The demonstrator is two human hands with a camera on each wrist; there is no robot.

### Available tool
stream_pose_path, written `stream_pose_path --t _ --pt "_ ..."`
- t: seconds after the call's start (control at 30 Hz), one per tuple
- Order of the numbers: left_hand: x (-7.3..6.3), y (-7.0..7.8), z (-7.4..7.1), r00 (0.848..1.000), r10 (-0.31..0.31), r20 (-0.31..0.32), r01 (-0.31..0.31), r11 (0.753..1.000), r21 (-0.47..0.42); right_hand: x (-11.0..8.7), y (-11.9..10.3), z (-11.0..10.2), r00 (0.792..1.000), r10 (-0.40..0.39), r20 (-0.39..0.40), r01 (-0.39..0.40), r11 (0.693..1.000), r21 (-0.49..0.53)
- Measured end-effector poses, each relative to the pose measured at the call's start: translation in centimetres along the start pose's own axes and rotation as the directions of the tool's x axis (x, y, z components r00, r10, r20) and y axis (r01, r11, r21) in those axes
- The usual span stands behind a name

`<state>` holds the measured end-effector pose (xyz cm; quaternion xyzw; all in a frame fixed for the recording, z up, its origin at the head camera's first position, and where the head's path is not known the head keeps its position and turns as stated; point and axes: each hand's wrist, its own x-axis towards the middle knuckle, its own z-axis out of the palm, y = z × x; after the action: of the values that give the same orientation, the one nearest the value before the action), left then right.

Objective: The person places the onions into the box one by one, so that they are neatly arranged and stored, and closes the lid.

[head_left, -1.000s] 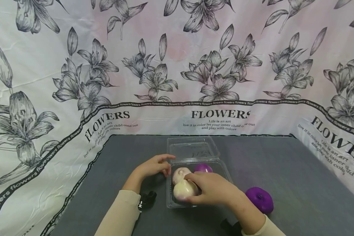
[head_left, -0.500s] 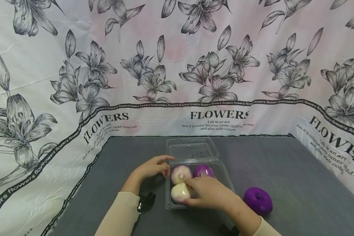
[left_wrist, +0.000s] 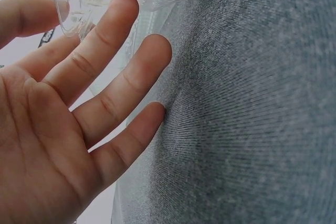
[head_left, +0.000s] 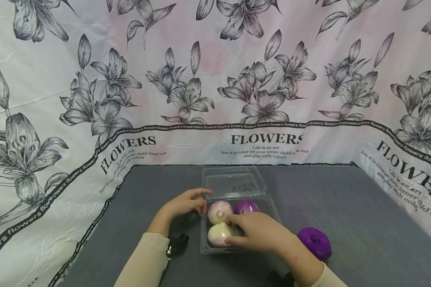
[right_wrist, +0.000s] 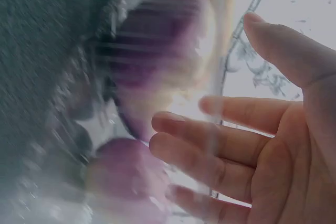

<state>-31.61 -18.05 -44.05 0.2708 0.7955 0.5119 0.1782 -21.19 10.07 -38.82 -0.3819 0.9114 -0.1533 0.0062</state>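
Observation:
An open clear plastic clamshell box (head_left: 204, 248) stands on the table, lid folded back. Inside are a pale onion (head_left: 220, 235) at the front left, a second pale onion (head_left: 219, 212) behind it, and a purple onion (head_left: 246, 206) at the back right. My right hand (head_left: 260, 234) reaches over the box from the right, thumb and fingers loosely spread beside the front onion. In the right wrist view its fingers (right_wrist: 236, 140) are extended, holding nothing. At the left rim, my left hand (head_left: 183, 203) touches the box with relaxed, spread fingers (left_wrist: 110, 51).
Another purple onion (head_left: 314, 243) sits on the grey table (head_left: 344, 207) to the right, near my right forearm. The raised lid (head_left: 233, 180) lies behind the box. A flower-printed cloth (head_left: 186, 145) borders the table at the back and sides.
The front pale onion has shifted slightly left inside the box and settled beside the other pale one. My right hand's fingers have loosened from it. The left hand stays at the rim.

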Motion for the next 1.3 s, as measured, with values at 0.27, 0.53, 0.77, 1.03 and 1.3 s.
stream_pose_path --t 0.27,0.53,0.77,1.03,1.3 --pt "0.1 -0.1 -0.1 1.000 -0.015 -0.004 0.015 1.000 0.009 -1.1 1.3 -2.2 0.999 0.035 -0.001 -0.035 0.996 0.082" --pt "0.1 -0.2 -0.1 1.000 -0.018 -0.005 0.018 1.000 -0.009 -3.1 4.1 -4.6 0.985 0.171 0.014 -0.171 0.968 0.184" --pt "0.0 0.1 0.0 1.000 -0.019 -0.007 0.019 1.000 -0.009 -6.2 7.8 -6.5 0.943 0.310 0.118 -0.332 0.864 0.380" --pt "0.0 0.3 -0.1 1.000 -0.005 -0.006 0.005 1.000 -0.010 -9.0 11.4 -7.6 0.857 0.404 0.319 -0.511 0.743 0.432" --pt "0.0 0.1 0.1 1.000 -0.016 -0.011 0.016 1.000 -0.002 -9.8 13.1 -6.4 0.692 0.534 0.485 -0.719 0.571 0.396"
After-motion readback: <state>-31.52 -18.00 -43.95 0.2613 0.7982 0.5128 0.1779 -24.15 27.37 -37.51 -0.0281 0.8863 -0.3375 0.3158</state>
